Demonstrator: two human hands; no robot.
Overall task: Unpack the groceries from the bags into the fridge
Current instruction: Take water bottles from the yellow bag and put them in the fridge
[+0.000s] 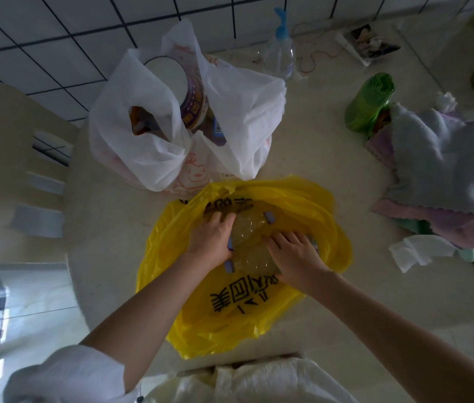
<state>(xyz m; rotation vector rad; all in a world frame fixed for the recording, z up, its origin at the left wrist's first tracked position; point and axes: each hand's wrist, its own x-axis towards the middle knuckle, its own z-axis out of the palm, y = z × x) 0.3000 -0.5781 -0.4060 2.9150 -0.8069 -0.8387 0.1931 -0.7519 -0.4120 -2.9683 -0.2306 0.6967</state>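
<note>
A yellow plastic bag (259, 309) with black print lies open on the pale table (331, 146) in front of me. Inside it sits a clear plastic egg carton (251, 237) with small purple clips. My left hand (211, 238) grips the carton's left side and my right hand (293, 254) grips its right side, both inside the bag's mouth. Behind it stands a white plastic bag (230, 112) holding a round tub with purple print (183, 88) and other packets, partly hidden.
A clear pump bottle with a blue top (279, 53) stands at the back. A green roll of bags (368, 101), a pile of pastel cloths (445, 167) and a tissue (415, 254) lie right. A chair (20, 170) stands left.
</note>
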